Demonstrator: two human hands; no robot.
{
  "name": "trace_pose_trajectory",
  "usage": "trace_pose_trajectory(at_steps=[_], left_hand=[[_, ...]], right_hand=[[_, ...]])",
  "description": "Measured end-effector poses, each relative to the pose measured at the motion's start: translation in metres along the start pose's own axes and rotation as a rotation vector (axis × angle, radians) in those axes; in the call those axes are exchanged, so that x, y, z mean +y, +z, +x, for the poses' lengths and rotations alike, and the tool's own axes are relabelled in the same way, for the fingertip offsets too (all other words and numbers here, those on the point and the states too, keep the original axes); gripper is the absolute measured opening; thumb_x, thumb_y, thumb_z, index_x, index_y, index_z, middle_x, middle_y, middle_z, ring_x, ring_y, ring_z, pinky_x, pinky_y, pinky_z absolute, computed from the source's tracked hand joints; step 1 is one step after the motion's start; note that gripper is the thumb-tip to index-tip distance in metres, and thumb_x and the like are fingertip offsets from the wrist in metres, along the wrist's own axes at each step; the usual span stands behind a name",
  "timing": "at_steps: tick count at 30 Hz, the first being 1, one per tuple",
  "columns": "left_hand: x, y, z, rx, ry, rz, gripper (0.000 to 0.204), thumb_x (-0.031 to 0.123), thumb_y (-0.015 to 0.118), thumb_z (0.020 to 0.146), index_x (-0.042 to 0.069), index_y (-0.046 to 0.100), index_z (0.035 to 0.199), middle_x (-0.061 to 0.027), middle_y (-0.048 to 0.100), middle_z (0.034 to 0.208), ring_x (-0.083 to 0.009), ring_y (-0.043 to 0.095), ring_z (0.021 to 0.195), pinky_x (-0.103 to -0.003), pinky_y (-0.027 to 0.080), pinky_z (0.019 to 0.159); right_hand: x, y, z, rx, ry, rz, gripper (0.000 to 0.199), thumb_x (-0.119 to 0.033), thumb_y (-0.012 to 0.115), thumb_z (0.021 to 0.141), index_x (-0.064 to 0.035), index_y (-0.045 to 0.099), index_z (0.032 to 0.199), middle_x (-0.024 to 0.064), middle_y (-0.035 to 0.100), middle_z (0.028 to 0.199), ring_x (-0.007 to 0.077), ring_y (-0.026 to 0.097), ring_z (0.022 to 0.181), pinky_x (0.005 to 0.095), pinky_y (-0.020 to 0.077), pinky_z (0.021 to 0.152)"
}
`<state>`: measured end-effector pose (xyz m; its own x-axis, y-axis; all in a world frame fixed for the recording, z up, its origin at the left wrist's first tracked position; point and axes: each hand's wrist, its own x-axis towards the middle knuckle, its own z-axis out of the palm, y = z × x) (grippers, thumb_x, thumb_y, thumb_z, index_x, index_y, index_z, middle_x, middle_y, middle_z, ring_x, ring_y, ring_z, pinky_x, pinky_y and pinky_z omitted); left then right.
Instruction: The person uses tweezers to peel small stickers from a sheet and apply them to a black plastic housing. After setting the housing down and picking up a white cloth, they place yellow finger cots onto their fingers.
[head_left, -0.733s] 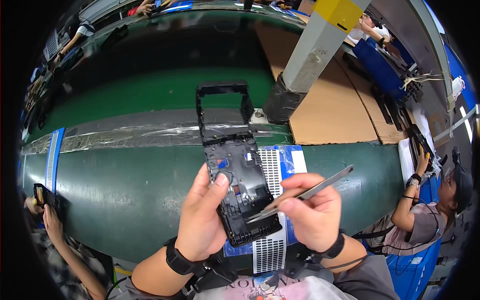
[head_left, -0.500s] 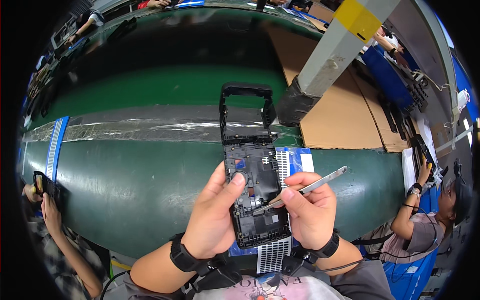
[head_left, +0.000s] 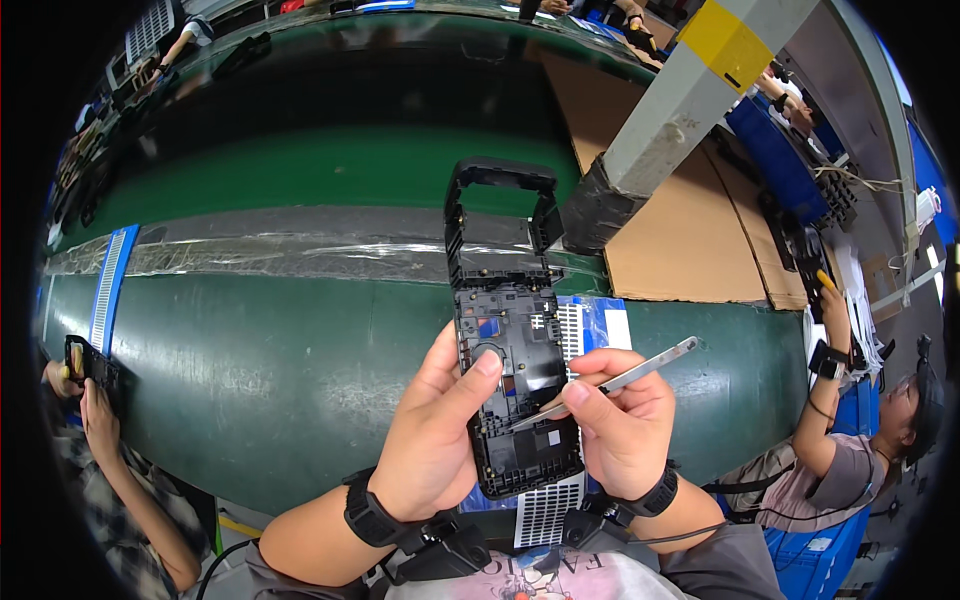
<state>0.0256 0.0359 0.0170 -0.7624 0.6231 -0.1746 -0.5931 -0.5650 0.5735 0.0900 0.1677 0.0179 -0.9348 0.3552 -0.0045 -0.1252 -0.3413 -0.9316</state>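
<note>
My left hand (head_left: pixel 437 425) grips a black plastic device housing (head_left: pixel 530 447) by its left side, the thumb pressed on its inner face. The housing is long, with an open rectangular frame at the far end and a moulded, ribbed lower half. In my right hand (head_left: pixel 628 420) a pair of metal tweezers (head_left: pixel 650 365) is pinched between thumb and fingers. Their tips rest at the lower middle of the housing; whether they hold a small part cannot be made out. Beneath the housing lies a sheet of small white labels (head_left: pixel 548 515) on a blue backing.
A grey post (head_left: pixel 665 140) with a yellow band rises beyond the housing, beside cardboard sheets (head_left: pixel 690 240). On the green table (head_left: pixel 260 370), a blue strip with labels (head_left: pixel 112 285) lies at left. Co-workers sit at left and right, the left one holding a black housing (head_left: pixel 92 368).
My hands, the housing and the tweezers stay nearly still, shifted very slightly right in view. The co-worker at right has raised a hand toward the stacked black parts.
</note>
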Motion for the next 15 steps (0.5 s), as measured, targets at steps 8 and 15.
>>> trace_pose_trajectory(at_steps=[8, 15], left_hand=[[0.0021, -0.0037, -0.0010, -0.049, 0.006, -0.050, 0.063, -0.008, 0.052, 0.071, 0.006, 0.027, 0.127, -0.0086, 0.047, 0.113, -0.0164, 0.047, 0.103, -0.030, 0.037, 0.089], [0.0035, -0.0025, -0.0019, -0.052, -0.007, -0.089, 0.063, -0.009, 0.051, 0.072, 0.006, 0.025, 0.128, -0.0087, 0.046, 0.114, -0.0168, 0.047, 0.104, -0.030, 0.037, 0.090]], right_hand=[[-0.0023, 0.0008, -0.0002, -0.006, -0.001, -0.006, 0.022, 0.005, 0.058, 0.075, 0.0037, 0.052, 0.096, 0.0084, 0.060, 0.077, 0.0125, 0.059, 0.068, 0.0235, 0.0495, 0.064], [-0.0024, 0.0017, 0.0003, -0.005, 0.008, 0.054, 0.021, 0.005, 0.057, 0.076, 0.0042, 0.051, 0.096, 0.0086, 0.060, 0.075, 0.0125, 0.059, 0.067, 0.0238, 0.0493, 0.064]])
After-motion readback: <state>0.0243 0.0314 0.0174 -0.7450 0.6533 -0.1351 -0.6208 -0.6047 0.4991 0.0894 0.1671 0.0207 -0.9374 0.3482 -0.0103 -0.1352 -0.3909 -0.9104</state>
